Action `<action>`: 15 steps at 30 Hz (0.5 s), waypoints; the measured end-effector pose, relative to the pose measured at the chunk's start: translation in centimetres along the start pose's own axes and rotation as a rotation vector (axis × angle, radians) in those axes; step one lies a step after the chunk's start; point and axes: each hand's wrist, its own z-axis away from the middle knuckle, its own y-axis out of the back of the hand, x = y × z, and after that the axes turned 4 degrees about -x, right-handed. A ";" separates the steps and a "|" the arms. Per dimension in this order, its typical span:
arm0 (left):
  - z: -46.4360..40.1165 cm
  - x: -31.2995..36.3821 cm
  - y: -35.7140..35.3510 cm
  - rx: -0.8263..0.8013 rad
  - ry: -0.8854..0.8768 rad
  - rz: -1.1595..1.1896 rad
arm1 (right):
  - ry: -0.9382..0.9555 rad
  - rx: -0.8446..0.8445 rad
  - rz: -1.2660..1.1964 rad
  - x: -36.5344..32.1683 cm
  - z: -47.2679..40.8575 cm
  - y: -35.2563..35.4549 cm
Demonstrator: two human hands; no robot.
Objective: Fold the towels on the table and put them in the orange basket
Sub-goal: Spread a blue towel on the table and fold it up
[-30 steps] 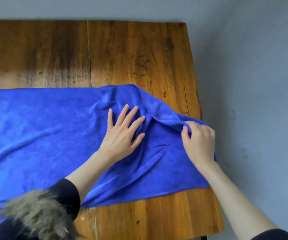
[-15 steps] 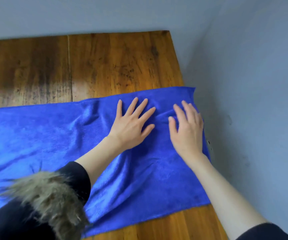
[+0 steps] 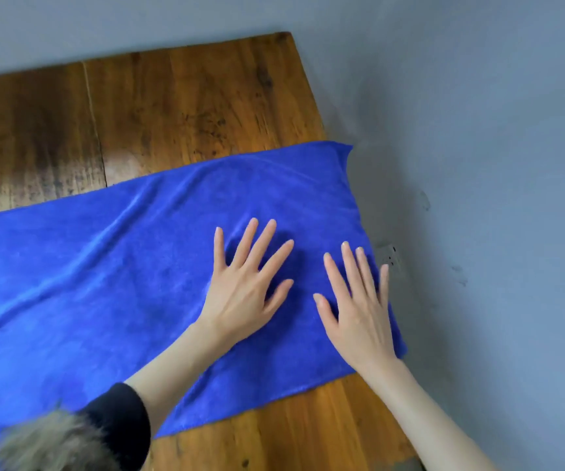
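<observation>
**Both palms flat on the blue towel**

Your left hand [image 3: 243, 294] lies flat on the blue towel [image 3: 104, 283], fingers straight and spread, grasping nothing. Your right hand [image 3: 359, 311] lies beside it, also flat with fingers straight and close together, holding nothing; its little finger reaches the towel's right edge. The two hands are near each other but apart, with a strip of blue cloth showing between the thumbs.

The towel is spread across the wooden table [image 3: 189, 107], running from the left border of the view to the table's right side. Its right end comes right up to the table's right edge, and the far right corner is slightly curled. Soft creases run diagonally through the cloth to the left of your left hand; the part under your hands looks smoother. Bare wood shows beyond the towel's far edge and again in front of its near edge.

A black sleeve [image 3: 121, 423] covers your left forearm up to just short of the wrist, with a blurred tuft of grey-brown fur [image 3: 46, 447] at the lower left. A grey wall [image 3: 478, 130] stands behind and to the right of the table, and a wall socket [image 3: 390, 258] shows just beyond your right fingertips.
</observation>
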 end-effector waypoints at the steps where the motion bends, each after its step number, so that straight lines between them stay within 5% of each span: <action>1: 0.7 0.6 -0.4 -0.033 0.014 -0.014 | -0.015 -0.026 0.021 -0.2 1.0 -0.3; 7: 0.8 1.5 -1.2 -0.125 0.048 -0.094 | -0.111 -0.039 -0.066 0.2 2.0 0.0; 11: 1.0 1.7 -1.0 -0.120 0.040 -0.078 | -0.317 0.029 -0.437 2.4 2.2 1.0; 15: 2.9 4.1 -2.1 -0.133 -0.055 -0.054 | -0.692 -0.257 -0.797 5.8 2.6 1.6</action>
